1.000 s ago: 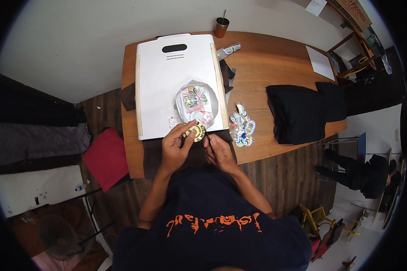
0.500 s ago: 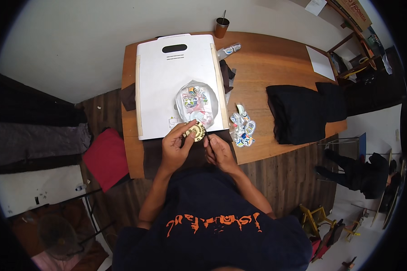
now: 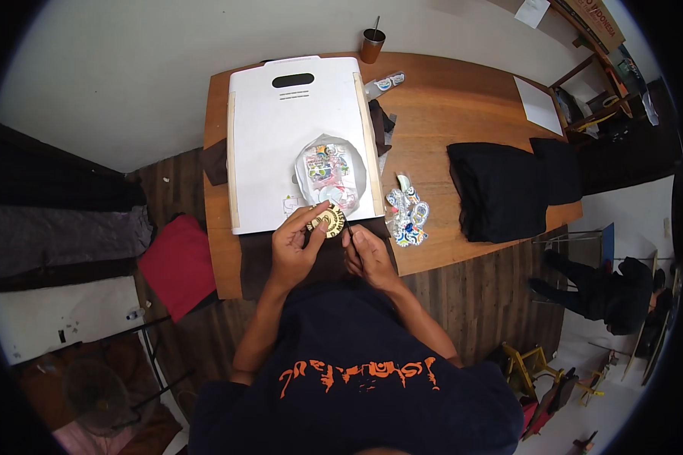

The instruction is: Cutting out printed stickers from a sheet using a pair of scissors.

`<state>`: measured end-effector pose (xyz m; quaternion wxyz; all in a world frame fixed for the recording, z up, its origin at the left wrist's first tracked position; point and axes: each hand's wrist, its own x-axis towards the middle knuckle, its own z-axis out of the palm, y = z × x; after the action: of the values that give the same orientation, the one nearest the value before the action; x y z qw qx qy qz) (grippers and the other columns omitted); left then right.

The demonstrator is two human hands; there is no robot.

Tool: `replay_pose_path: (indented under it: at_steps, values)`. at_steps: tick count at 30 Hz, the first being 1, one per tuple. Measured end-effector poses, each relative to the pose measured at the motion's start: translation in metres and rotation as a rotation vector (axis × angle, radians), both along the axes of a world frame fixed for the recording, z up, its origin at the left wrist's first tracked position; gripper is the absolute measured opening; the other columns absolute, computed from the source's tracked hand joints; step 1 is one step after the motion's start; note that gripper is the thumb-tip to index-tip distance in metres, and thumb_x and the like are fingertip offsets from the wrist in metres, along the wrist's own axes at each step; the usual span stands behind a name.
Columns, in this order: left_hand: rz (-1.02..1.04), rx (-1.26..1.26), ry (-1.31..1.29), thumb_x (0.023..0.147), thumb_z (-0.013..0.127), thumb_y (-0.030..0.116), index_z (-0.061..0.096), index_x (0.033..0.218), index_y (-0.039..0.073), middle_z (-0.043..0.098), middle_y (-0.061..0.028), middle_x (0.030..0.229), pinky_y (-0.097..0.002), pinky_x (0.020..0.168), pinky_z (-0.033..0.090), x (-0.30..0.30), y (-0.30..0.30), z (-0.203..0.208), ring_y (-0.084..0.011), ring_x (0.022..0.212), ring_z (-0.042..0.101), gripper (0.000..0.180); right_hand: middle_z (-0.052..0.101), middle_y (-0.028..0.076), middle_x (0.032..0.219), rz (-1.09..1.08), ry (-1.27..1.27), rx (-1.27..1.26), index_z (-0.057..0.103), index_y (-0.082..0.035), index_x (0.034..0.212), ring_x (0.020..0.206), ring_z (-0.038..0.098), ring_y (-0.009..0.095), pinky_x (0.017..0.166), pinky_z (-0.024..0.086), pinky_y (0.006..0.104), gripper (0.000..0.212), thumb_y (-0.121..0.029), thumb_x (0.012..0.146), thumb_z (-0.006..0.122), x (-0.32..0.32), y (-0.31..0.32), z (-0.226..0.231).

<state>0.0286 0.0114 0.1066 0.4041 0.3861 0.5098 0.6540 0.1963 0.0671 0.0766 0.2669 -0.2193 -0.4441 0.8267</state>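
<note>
Between the fingers and thumb of my left hand (image 3: 294, 246) is a round cream-and-black patch or sticker (image 3: 327, 220) with a printed design. My right hand (image 3: 370, 256) pinches a thin dark tool (image 3: 348, 227) at the right edge of the disc; its kind is too small to make out. Just beyond both hands, a round whitish container or opened plastic bag (image 3: 363, 178) holds several colourful printed pieces. It rests on a white board (image 3: 262, 152) with a slot handle. To the right of the board lies a pile of blue, white and orange printed cut-outs (image 3: 407, 216).
The board lies on a wooden table (image 3: 463, 106). Folded black cloth (image 3: 493, 189) is on the right, and a brown cup (image 3: 372, 47) stands at the back. Brown fabric (image 3: 259, 262) hangs over the front edge. A red cloth (image 3: 176, 265) is left of the table.
</note>
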Motion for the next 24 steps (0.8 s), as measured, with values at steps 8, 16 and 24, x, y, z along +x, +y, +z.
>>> replay_pose_path:
  at_steps: [8, 16, 24]
  values:
    - [0.01, 0.003, -0.001, 0.094, 0.058, -0.009, 0.06, 0.127, -0.009, 0.062, -0.0106, 0.114, -0.0217, 0.088, 0.047, 0.0001, 0.0, -0.0004, -0.0121, 0.103, 0.059, 0.033, 0.033, -0.004, 0.059, 0.005, 0.009, 0.009, 0.048, -0.005, 0.101, 0.043, 0.026, 0.004, 0.041, 0.023, 0.0216, 0.033, -0.036, 0.108, 0.038, 0.0002, 0.0012, -0.0024]
    - [0.002, 0.012, -0.001, 0.094, 0.058, -0.009, 0.06, 0.127, -0.009, 0.062, -0.0108, 0.114, -0.0221, 0.088, 0.047, 0.0004, 0.0002, -0.0004, -0.0125, 0.103, 0.059, 0.033, 0.033, -0.004, 0.059, 0.004, 0.009, 0.013, 0.048, -0.005, 0.101, 0.043, 0.027, 0.004, 0.041, 0.024, 0.0216, 0.034, -0.036, 0.108, 0.038, 0.0008, -0.0002, -0.0027]
    - [0.005, 0.031, -0.003, 0.094, 0.058, -0.009, 0.06, 0.127, -0.009, 0.062, -0.0111, 0.114, -0.0226, 0.089, 0.047, 0.0013, 0.0005, -0.0001, -0.0129, 0.104, 0.06, 0.033, 0.034, -0.004, 0.058, -0.004, 0.009, 0.006, 0.048, -0.005, 0.101, 0.043, 0.027, 0.005, 0.041, 0.024, 0.0217, 0.034, -0.036, 0.108, 0.037, -0.0003, -0.0009, -0.0008]
